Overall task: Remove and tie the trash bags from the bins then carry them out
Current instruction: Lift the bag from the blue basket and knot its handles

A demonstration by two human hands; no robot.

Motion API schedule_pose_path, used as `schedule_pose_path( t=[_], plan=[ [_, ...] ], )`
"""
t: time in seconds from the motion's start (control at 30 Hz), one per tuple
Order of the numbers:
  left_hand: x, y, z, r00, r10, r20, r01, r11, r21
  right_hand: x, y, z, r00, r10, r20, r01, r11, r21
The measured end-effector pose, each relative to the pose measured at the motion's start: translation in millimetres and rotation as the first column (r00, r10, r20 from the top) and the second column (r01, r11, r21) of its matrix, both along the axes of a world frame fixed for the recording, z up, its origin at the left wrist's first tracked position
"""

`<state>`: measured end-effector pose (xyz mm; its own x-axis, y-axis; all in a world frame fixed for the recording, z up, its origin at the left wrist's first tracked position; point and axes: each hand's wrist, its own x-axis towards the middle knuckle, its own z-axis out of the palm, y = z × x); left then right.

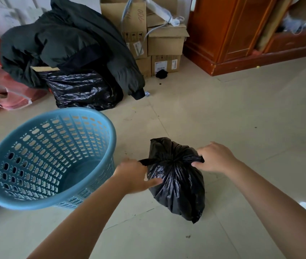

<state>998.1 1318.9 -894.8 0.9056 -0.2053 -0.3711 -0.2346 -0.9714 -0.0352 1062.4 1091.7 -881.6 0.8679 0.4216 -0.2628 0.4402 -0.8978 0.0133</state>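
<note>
- The trash bag (176,176) is sitting on the tiled floor (241,128) at about five o'clock in the view, black, bunched at the neck, already out of its bin.
- The left hand (135,176) is gripping one twisted ear of plastic at the bag's nine o'clock side, thumb lying against the bag's flank; the right hand (215,157) is clenching the opposite ear at three o'clock.
- Both ears are running taut and level from the neck, so the hands are probably drawing a knot tight, with the floor bearing the load.
- The blue bin (49,157) is standing tilted at the bag's nine o'clock, just beside the left forearm, unlined and showing nothing inside.
- At eleven o'clock a second black bag (85,90) is lying under a dark jacket (64,43), with cardboard boxes (165,43) behind and a wooden cabinet (241,34) at one o'clock.
- Nothing is crowding the knot itself; the bin is likely the only thing to step round when lifting.
</note>
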Motion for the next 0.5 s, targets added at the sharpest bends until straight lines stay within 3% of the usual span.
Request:
schedule_pose_path(
  t=[0.07, 0.13, 0.2, 0.23, 0.27, 0.3, 0.33, 0.4, 0.43, 0.5],
  plan=[
    [0, -6, -5, 0.998, 0.032, -0.048, -0.032, 1.0, 0.001, -1, 4, -2, 0.996, -0.007, -0.084, 0.004, 1.0, -0.03],
    [1, -13, -12, 0.983, 0.164, -0.082, -0.17, 0.983, -0.074, -2, 8, -6, 0.984, -0.014, -0.176, 0.004, 0.999, -0.054],
    [7, -21, -21, 0.925, 0.323, -0.199, -0.364, 0.902, -0.23, -3, 12, -8, 0.97, 0.005, -0.242, -0.015, 0.999, -0.039],
    [10, -27, -24, 0.86, 0.422, -0.288, -0.5, 0.81, -0.306, -4, 13, -9, 0.961, 0.022, -0.277, -0.028, 1.0, -0.015],
    [13, -33, -25, 0.767, 0.528, -0.364, -0.64, 0.664, -0.387, -6, 14, -8, 0.948, 0.043, -0.315, -0.04, 0.999, 0.017],
    [18, -37, -26, 0.628, 0.611, -0.482, -0.776, 0.442, -0.45, -7, 15, -7, 0.933, 0.063, -0.353, -0.05, 0.998, 0.047],
    [19, -41, -30, 0.477, 0.637, -0.606, -0.851, 0.162, -0.5, -9, 15, -5, 0.919, 0.078, -0.387, -0.054, 0.996, 0.072],
    [26, -45, -36, 0.286, 0.564, -0.775, -0.804, -0.299, -0.514, -13, 16, -3, 0.889, 0.089, -0.45, -0.035, 0.991, 0.126],
    [29, -45, -36, 0.219, 0.528, -0.821, -0.746, -0.451, -0.49, -14, 16, -2, 0.875, 0.09, -0.476, -0.022, 0.989, 0.147],
    [31, -47, -34, 0.153, 0.499, -0.853, -0.65, -0.599, -0.467, -16, 15, -3, 0.856, 0.095, -0.509, -0.011, 0.986, 0.164]
  ],
)
